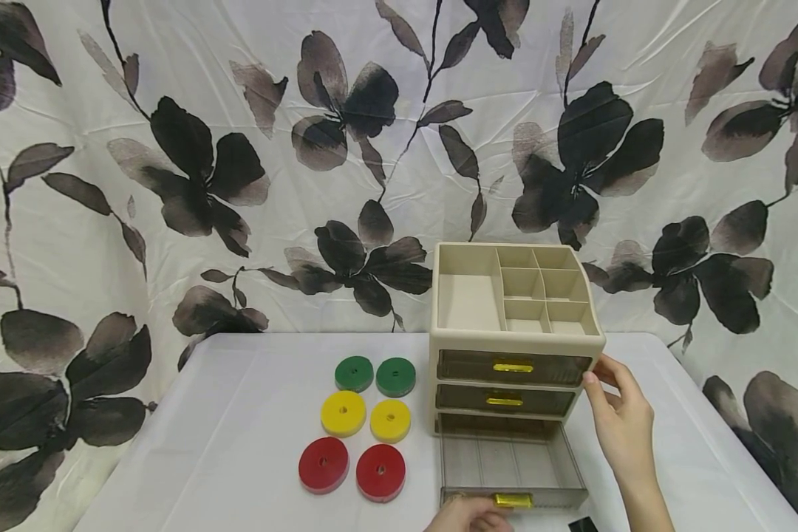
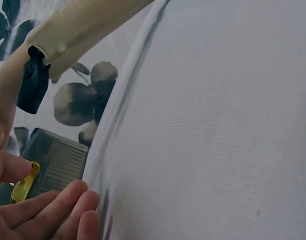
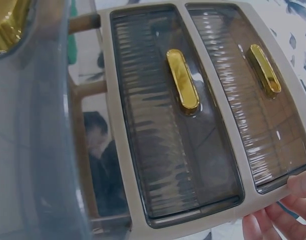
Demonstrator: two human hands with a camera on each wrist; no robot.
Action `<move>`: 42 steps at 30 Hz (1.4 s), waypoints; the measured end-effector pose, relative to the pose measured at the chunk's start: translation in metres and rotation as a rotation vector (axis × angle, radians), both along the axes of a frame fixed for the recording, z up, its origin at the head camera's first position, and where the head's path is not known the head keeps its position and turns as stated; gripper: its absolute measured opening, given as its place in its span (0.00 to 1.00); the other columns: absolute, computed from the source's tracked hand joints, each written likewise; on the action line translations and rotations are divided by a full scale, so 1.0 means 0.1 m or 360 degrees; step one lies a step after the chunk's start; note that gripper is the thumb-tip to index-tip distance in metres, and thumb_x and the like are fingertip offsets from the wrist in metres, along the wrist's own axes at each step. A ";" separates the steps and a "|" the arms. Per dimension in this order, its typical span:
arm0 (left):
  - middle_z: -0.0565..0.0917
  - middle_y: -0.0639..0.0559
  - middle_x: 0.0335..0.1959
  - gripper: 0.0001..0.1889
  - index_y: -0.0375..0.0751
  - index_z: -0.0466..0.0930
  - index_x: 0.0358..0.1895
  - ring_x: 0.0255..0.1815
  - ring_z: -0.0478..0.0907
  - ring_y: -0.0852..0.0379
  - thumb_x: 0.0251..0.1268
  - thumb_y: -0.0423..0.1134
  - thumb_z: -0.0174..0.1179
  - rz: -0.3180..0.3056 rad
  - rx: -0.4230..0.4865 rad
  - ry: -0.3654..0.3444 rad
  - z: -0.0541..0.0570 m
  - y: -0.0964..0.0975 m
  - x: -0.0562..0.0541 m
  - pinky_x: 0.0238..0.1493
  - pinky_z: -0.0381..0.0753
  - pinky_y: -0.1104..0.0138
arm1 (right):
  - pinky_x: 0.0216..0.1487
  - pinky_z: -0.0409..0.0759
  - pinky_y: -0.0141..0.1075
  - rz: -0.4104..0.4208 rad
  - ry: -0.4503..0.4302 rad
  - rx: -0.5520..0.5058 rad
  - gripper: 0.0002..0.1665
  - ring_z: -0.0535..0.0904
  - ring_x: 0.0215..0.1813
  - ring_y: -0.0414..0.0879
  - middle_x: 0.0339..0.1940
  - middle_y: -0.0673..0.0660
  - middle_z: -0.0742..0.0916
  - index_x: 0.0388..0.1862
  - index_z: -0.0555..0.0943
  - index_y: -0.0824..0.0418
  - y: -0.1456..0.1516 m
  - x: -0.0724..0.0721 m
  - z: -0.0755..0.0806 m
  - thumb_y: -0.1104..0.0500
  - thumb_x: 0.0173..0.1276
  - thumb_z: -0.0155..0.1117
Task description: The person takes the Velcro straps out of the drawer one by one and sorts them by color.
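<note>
A beige desktop organizer (image 1: 519,338) stands at the right of the table, its bottom drawer (image 1: 512,465) pulled out and bare inside. My left hand (image 1: 471,515) is at the drawer's front, pinching the yellow handle (image 2: 25,184). In the left wrist view, the thumb (image 2: 10,167) overlaps the handle and the other fingers lie below it. My right hand (image 1: 621,414) holds the organizer's right front edge, thumb on the front and fingers around the side. Two dark upper drawers (image 3: 178,120) with gold handles are closed in the right wrist view.
Left of the organizer lie two green discs (image 1: 354,374), two yellow discs (image 1: 343,414) and two red discs (image 1: 324,465), in pairs. Compartments of several sizes form the organizer's top tray (image 1: 468,303). Behind the white table (image 1: 226,428) hangs a floral cloth (image 1: 253,185).
</note>
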State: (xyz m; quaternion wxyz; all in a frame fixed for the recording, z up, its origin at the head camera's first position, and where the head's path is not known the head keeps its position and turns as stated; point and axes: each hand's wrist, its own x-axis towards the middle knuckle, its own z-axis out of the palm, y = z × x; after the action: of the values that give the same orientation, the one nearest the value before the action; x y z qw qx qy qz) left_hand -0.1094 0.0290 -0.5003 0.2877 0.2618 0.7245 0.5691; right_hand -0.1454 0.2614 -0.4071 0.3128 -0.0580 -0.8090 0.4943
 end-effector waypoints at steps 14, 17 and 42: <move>0.86 0.37 0.40 0.13 0.31 0.81 0.46 0.34 0.78 0.70 0.68 0.37 0.54 0.0126 0.0013 -0.0178 0.01 -0.02 -0.07 0.40 0.78 0.78 | 0.44 0.71 0.12 -0.0019 -0.0025 0.0002 0.20 0.72 0.48 0.25 0.47 0.41 0.78 0.61 0.75 0.64 -0.01 0.01 0.02 0.61 0.72 0.56; 0.86 0.37 0.40 0.11 0.31 0.81 0.45 0.33 0.78 0.68 0.67 0.35 0.55 0.0169 -0.0011 -0.0157 0.04 -0.01 -0.09 0.41 0.79 0.77 | 0.44 0.71 0.12 -0.0009 -0.0017 0.0001 0.21 0.72 0.48 0.24 0.48 0.43 0.79 0.61 0.75 0.65 0.00 -0.01 0.00 0.61 0.71 0.56; 0.89 0.46 0.35 0.08 0.36 0.83 0.40 0.32 0.80 0.64 0.61 0.33 0.58 0.0492 -0.0065 -0.0041 0.03 0.15 -0.38 0.29 0.76 0.75 | 0.44 0.72 0.12 -0.0031 -0.0004 -0.0010 0.20 0.73 0.48 0.25 0.45 0.35 0.77 0.60 0.75 0.65 -0.02 -0.01 -0.01 0.62 0.71 0.56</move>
State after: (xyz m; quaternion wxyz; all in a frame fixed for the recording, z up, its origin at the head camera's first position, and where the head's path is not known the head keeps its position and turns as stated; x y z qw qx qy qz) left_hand -0.1470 0.0435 -0.4975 0.2111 0.1338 0.7638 0.5951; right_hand -0.1461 0.2598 -0.4078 0.3165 -0.0676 -0.8072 0.4936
